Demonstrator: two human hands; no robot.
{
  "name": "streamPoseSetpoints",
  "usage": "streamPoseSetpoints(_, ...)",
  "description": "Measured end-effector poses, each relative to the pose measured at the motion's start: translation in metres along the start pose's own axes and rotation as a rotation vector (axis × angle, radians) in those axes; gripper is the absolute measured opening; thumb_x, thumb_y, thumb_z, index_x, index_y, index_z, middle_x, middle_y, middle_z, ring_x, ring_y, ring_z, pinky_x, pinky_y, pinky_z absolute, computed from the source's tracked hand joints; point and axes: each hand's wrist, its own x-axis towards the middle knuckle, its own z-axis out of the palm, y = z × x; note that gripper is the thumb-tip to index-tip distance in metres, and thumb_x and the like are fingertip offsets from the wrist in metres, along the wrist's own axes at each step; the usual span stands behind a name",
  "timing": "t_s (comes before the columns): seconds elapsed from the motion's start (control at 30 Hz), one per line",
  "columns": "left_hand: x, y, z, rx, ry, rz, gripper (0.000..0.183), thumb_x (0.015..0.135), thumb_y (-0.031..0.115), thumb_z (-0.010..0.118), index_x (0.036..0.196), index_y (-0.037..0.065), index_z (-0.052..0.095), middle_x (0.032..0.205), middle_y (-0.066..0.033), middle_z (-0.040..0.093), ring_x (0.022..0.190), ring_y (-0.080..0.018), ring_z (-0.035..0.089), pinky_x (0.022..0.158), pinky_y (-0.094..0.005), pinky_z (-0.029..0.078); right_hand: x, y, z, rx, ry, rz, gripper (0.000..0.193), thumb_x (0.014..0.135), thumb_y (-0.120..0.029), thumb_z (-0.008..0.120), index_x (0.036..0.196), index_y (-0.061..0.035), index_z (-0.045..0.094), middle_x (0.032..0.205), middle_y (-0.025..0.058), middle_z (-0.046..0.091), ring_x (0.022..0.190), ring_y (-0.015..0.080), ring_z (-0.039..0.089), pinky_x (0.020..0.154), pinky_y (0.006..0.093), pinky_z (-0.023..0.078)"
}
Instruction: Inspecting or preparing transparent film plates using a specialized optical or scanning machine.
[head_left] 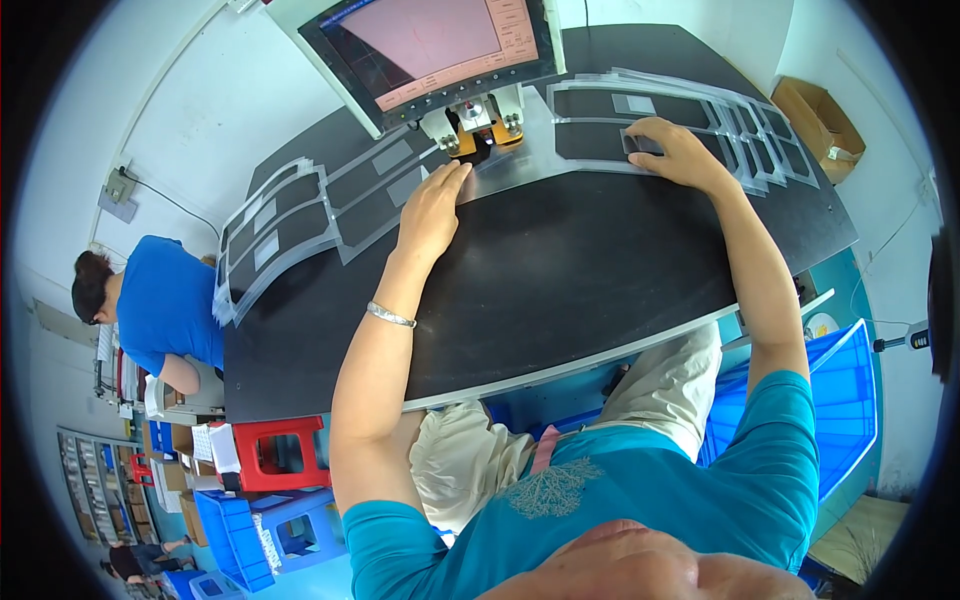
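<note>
My left hand (432, 212) lies with fingers stretched out at the inner edge of a clear-framed sheet with dark panels (372, 187), its fingertips close below the machine's working head (480, 128). My right hand (682, 155) rests on a second sheet of this kind (590, 140) to the right, thumb and fingers apart around a small grey rectangle on it. Neither hand visibly grips anything. Between the hands a bare metal plate (515, 168) sits beneath the head. A silver bracelet (390, 315) circles my left wrist.
Overlapping sheets fan out at the table's (580, 270) left (275, 235) and right (765, 135). Above the head hangs a monitor (415, 50). A cardboard box (822, 125), a blue crate (835, 400) and a red stool (280, 452) stand around the table. Another person in blue (170, 300) bends at the left.
</note>
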Motion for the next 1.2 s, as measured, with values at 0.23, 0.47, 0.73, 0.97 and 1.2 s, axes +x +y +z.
streamPoseSetpoints(0.23, 0.0, -0.006, 0.005, -0.078, -0.026, -0.021, 0.058, 0.086, -0.015, 0.044, 0.138, 0.009, 0.056, 0.144, -0.012, 0.055, 0.136, -0.0296, 0.05, 0.113, -0.0396, 0.043, 0.004, -0.001, 0.003, 0.053, 0.044, 0.01, 0.04, 0.086, -0.018, 0.074, 0.123, -0.0029, 0.066, 0.124, 0.0144, 0.067, 0.116, 0.0321, 0.062, 0.102, 0.0394, 0.047)
streamPoseSetpoints(0.47, -0.005, -0.012, 0.007, 0.108, 0.075, -0.019, 0.046, 0.089, -0.006, 0.053, 0.133, 0.006, 0.061, 0.138, -0.0154, 0.06, 0.127, -0.0305, 0.057, 0.107, -0.0417, 0.046, 0.008, -0.041, -0.005, 0.286, 0.075, 0.09, 0.035, 0.089, -0.014, 0.072, 0.122, -0.0024, 0.068, 0.118, 0.0116, 0.069, 0.098, 0.0198, 0.068, 0.087, 0.0352, 0.055)
streamPoseSetpoints(0.73, -0.018, 0.029, -0.027, 0.038, 0.093, 0.07, 0.039, 0.086, -0.005, 0.056, 0.12, 0.01, 0.068, 0.119, -0.0083, 0.071, 0.107, -0.0295, 0.069, 0.087, -0.0408, 0.058, 0.004, -0.075, -0.002, 0.842, -0.327, 0.343, 0.048, 0.1, -0.024, 0.062, 0.14, 0.0007, 0.052, 0.104, 0.0129, 0.071, 0.079, 0.013, 0.07, 0.065, 0.0231, 0.058)
streamPoseSetpoints(0.97, -0.047, 0.098, -0.046, -0.255, 0.064, 0.435, 0.038, 0.088, 0.007, 0.065, 0.125, 0.014, 0.067, 0.126, -0.0069, 0.068, 0.114, -0.0255, 0.066, 0.095, -0.0411, 0.054, 0.008, -0.076, 0.009, 0.904, -0.252, 0.422, 0.048, 0.094, -0.018, 0.067, 0.138, -0.0029, 0.057, 0.112, 0.0065, 0.062, 0.081, 0.0091, 0.06, 0.059, 0.0218, 0.053)
streamPoseSetpoints(1.2, -0.029, 0.011, -0.075, 0.174, 0.113, 0.166, 0.043, 0.082, 0.011, 0.073, 0.124, 0.008, 0.064, 0.13, -0.013, 0.061, 0.123, -0.0326, 0.055, 0.1, -0.0449, 0.045, 0.004, -0.016, -0.016, 0.493, 0.051, 0.399, 0.049, 0.083, -0.008, 0.058, 0.13, 0.0067, 0.062, 0.119, 0.0176, 0.068, 0.102, 0.02, 0.064, 0.094, 0.0302, 0.048)
